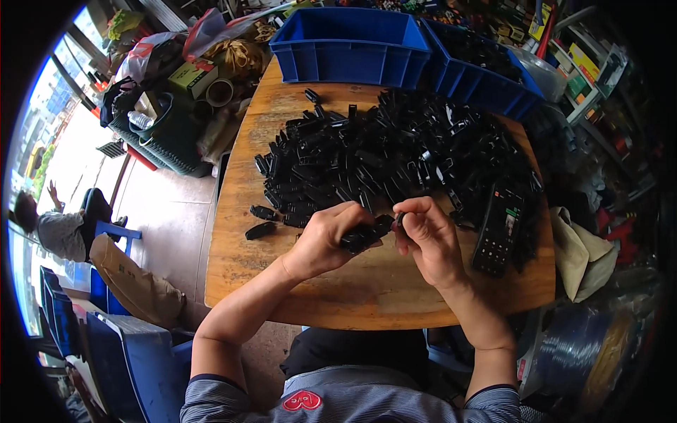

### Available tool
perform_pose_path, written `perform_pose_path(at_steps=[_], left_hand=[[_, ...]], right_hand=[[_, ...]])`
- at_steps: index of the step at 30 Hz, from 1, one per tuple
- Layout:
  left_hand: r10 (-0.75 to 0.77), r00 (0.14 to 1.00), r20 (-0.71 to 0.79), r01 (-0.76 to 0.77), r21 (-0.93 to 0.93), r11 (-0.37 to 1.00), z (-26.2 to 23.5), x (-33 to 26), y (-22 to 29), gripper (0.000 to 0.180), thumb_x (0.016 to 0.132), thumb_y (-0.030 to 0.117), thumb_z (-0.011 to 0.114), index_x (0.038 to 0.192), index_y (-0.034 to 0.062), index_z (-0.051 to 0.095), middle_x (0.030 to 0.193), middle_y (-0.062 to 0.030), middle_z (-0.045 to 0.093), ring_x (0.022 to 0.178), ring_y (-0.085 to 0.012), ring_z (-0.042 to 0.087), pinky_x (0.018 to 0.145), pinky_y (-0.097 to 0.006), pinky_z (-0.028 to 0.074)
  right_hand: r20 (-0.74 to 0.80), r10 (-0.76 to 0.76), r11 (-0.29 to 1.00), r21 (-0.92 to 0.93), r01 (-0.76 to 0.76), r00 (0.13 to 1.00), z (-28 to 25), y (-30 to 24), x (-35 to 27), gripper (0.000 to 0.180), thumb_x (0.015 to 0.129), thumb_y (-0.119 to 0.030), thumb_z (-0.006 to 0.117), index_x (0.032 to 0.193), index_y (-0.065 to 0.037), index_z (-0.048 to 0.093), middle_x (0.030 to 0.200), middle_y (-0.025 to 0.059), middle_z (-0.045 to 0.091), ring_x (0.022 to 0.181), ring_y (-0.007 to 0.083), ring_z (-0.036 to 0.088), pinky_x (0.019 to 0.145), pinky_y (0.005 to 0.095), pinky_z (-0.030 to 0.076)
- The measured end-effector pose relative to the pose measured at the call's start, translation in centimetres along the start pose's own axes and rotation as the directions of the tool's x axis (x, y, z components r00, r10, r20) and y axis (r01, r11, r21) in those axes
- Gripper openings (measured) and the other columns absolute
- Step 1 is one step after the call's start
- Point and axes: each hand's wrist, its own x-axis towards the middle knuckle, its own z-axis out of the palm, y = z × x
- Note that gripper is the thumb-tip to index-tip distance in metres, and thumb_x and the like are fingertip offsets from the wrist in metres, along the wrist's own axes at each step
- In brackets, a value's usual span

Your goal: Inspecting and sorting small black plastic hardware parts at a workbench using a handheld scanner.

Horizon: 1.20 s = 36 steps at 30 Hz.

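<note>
My left hand [319,243] is closed around a black plastic piece [361,238], possibly more than one, near the front middle of the wooden table [296,282]. Close beside it, my right hand [431,243] pinches a small dark part [399,220] between thumb and fingertips, right at the end of the held piece; whether the two touch I cannot tell. Beyond both hands spreads a large heap of small black plastic parts [352,155]. A few loose parts [261,230] lie left of the heap.
A phone [499,229] with its screen lit lies right of my right hand. Two blue bins [352,62] stand at the table's far edge, the right bin [486,95] holding black parts. Bags and boxes crowd the left; a person [63,229] sits farther out.
</note>
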Motion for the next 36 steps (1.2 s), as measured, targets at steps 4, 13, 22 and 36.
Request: perform_pose_path(at_steps=[4,13,22,36], left_hand=[[0.018,1.000,-0.022,-0.018,-0.001,1.000,-0.1,-0.1,0.0,0.033,0.067,0.009,0.079,0.091,0.0036,0.055,0.081,-0.0081,0.060,0.070,-0.0213,0.060,0.060,-0.030,0.047],[0.084,0.996,0.037,-0.081,-0.079,0.994,-0.2,-0.2,0.2,0.027,0.071,0.007,0.072,0.093,0.0028,0.057,0.080,-0.0098,0.056,0.072,-0.0280,0.056,0.064,-0.034,0.046],[-0.415,0.856,0.308,0.497,-0.710,0.499,0.7,0.1,1.0,0.032,0.077,0.018,0.074,0.095,-0.0014,0.057,0.082,-0.0054,0.062,0.076,-0.0127,0.061,0.067,-0.025,0.051],[-0.472,0.796,0.379,0.480,-0.870,0.110,1.7,0.1,-0.4,0.027,0.086,0.017,0.062,0.106,0.0006,0.057,0.091,-0.0093,0.062,0.080,-0.0192,0.062,0.068,-0.032,0.053]], right_hand=[[0.053,-0.009,1.000,-0.016,0.010,0.999,0.1,0.5,0.1,0.023,0.091,-0.022,0.056,0.105,-0.005,0.054,0.078,0.0024,0.056,0.060,0.0084,0.049,0.054,0.0200,0.040],[0.183,0.277,0.937,0.164,-0.308,0.943,0.1,-0.4,0.2,0.023,0.086,-0.019,0.063,0.100,-0.005,0.050,0.078,0.0061,0.058,0.054,0.0100,0.054,0.049,0.0213,0.046],[0.178,-0.088,0.982,-0.148,0.115,0.980,0.1,0.1,0.4,0.033,0.091,-0.025,0.056,0.115,-0.003,0.055,0.107,0.0045,0.048,0.096,0.0119,0.051,0.084,0.0253,0.042],[0.125,-0.097,0.962,-0.244,0.126,0.987,0.6,0.9,0.4,0.036,0.090,-0.019,0.058,0.121,-0.005,0.048,0.106,0.0018,0.053,0.094,0.0097,0.052,0.079,0.0244,0.046]])
